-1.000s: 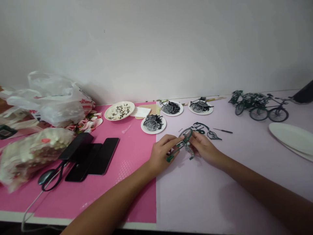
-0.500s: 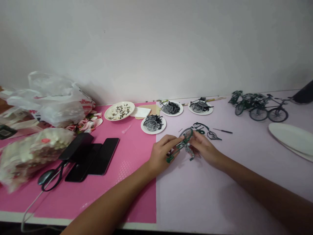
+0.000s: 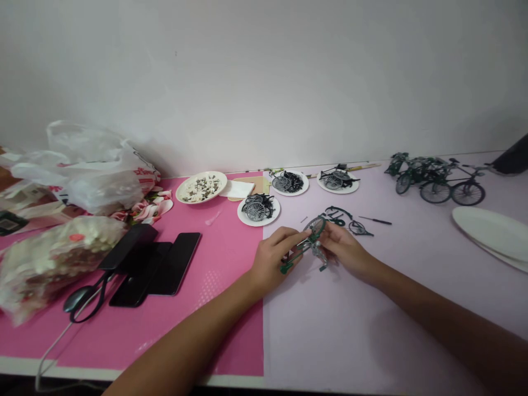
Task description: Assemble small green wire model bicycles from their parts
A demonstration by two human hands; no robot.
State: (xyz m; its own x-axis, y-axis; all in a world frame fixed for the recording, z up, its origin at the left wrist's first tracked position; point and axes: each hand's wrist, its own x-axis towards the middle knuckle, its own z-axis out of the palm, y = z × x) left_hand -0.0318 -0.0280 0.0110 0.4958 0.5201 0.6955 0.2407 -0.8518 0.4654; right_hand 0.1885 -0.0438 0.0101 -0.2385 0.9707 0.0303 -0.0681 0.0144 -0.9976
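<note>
Bicycle model [image 3: 307,243] gripped between left hand [image 3: 272,258] and right hand [image 3: 340,245], wheel tilted upward, held above pale purple side of table [image 3: 330,341], loose parts [image 3: 355,225] and screwdriver [image 3: 376,220] lying just beyond right hand.

Red print [image 3: 145,179] is showing on a white plastic carrier bag [image 3: 97,179], but no word or number is reading clearly.

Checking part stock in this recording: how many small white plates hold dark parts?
3: the front plate across the pink-lilac border, the middle plate behind it near the wall, and the right-hand plate beside that.
</note>
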